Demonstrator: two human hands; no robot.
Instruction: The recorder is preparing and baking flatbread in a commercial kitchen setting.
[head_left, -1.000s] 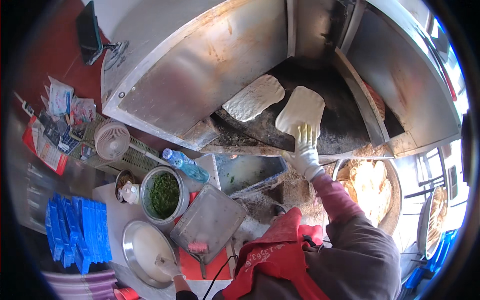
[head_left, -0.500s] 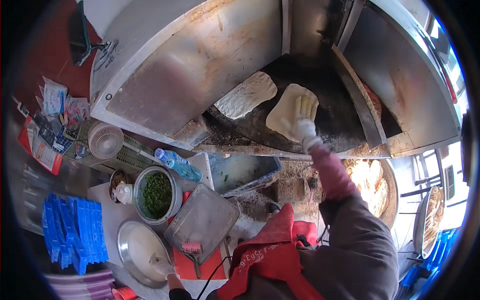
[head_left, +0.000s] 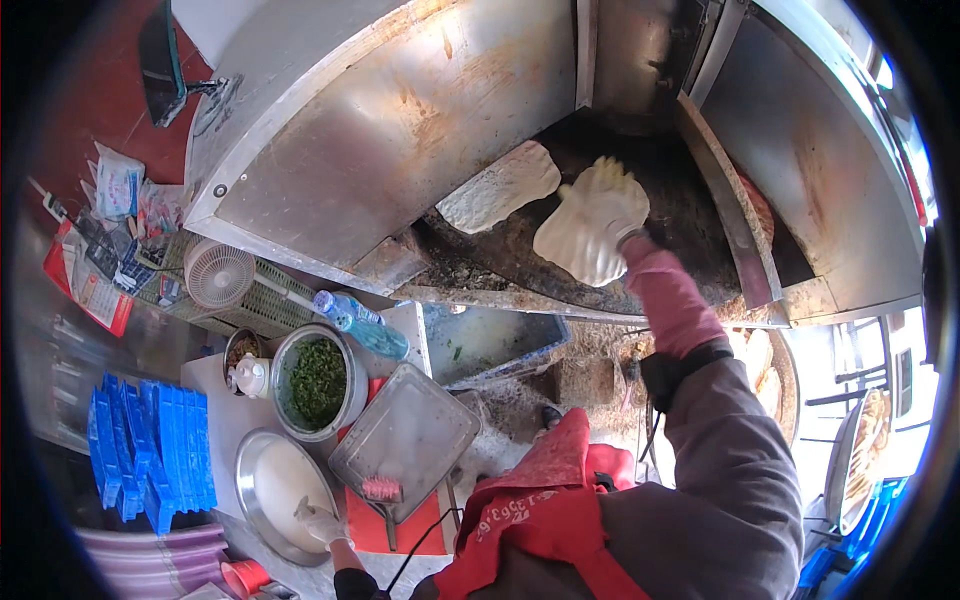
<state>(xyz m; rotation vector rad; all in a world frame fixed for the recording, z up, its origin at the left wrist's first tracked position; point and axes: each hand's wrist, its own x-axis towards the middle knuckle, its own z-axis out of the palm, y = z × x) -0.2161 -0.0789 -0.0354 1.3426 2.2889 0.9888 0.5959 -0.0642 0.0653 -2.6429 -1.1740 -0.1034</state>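
Observation:
My right hand (head_left: 607, 190), in a pale glove, lies with fingers outstretched over the upper part of a flat sheet of dough (head_left: 577, 248) on the dark griddle (head_left: 690, 205). Motion blurs its fingers, and the dough shows ripples below them. Left of it lies a second dough sheet (head_left: 500, 187), longer and floury. My left hand (head_left: 320, 524), also gloved, rests at the right rim of a metal basin (head_left: 250, 470) holding a white liquid or batter. Its fingers reach inward over the basin and hold nothing that I can see.
Beside the basin are a grey tray (head_left: 425, 430) with a pink-bristled brush (head_left: 381, 489) and a pot of chopped greens (head_left: 318, 385). Plastic bottles (head_left: 365, 330) stand behind. A metal divider (head_left: 735, 215) edges the griddle's right. Baked flatbreads (head_left: 762, 370) lie in a round basket.
My right hand has shifted up and slightly left across the dough, which now looks wider at the top and rippled. My left hand stays by the basin's rim.

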